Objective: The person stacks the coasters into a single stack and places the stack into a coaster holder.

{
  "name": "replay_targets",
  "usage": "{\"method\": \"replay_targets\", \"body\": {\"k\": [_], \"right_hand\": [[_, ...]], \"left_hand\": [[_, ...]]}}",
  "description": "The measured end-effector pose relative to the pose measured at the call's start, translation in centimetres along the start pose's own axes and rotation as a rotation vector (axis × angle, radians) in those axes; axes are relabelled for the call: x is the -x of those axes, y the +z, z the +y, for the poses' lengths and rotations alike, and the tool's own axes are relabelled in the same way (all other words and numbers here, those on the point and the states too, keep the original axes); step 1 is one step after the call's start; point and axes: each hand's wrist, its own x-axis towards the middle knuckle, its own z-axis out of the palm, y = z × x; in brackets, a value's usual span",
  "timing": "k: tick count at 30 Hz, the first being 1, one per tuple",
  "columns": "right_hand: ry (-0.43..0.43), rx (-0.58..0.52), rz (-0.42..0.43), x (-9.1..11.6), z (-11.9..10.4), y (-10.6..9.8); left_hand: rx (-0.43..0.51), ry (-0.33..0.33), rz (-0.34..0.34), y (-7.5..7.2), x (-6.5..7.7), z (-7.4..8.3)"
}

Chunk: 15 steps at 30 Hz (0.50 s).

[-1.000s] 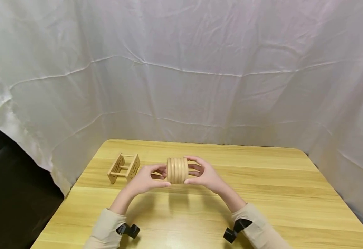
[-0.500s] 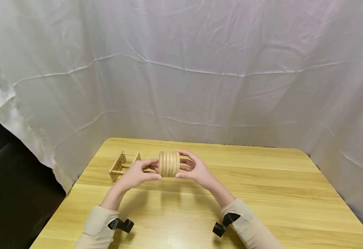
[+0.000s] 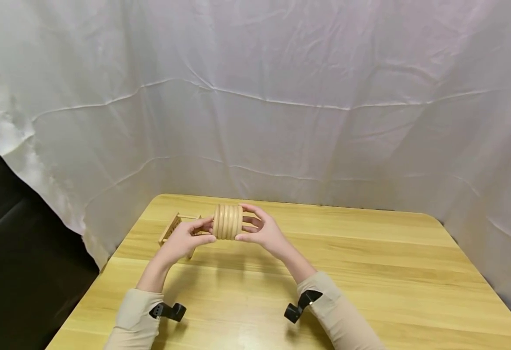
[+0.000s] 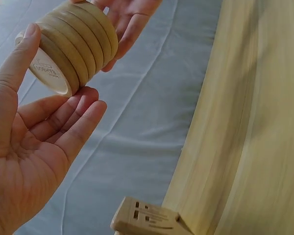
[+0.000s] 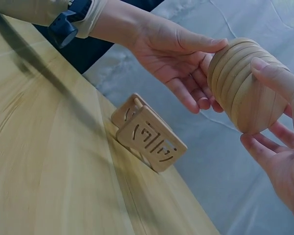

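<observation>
A stack of several round wooden coasters (image 3: 228,222) is held on its side above the table, its discs pressed face to face. My left hand (image 3: 183,238) grips the left end by the rim, thumb on the near side and fingers on the far side. At the other end my right hand (image 3: 266,236) pinches the rim in the same way. In the left wrist view, the end coaster (image 4: 49,71) shows a pale face with faint lettering. A wooden coaster rack (image 5: 149,134) with cut-out side panels stands on the table, partly hidden behind my left hand in the head view.
The light wood-grain table (image 3: 369,272) spreads below and to the right of my hands. A pale hanging cloth (image 3: 281,121) closes off the back and sides. Something black (image 3: 23,262) stands beyond the table's left edge.
Both hands have carried the coaster stack left and slightly away from me, toward the rack. My left hand now covers more of the rack in the head view.
</observation>
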Motion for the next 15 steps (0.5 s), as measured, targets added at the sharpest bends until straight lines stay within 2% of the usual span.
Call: {"method": "replay_targets", "body": {"k": [6, 15], "right_hand": [[-0.045, 0.003, 0.004, -1.4, 0.5, 0.9], [-0.066, -0.025, 0.017, -2.9, 1.2, 2.3]], "left_hand": [[0.028, 0.009, 0.058, -0.9, 0.1, -0.9], [0.091, 0.001, 0.096, -2.1, 0.5, -1.4]]}}
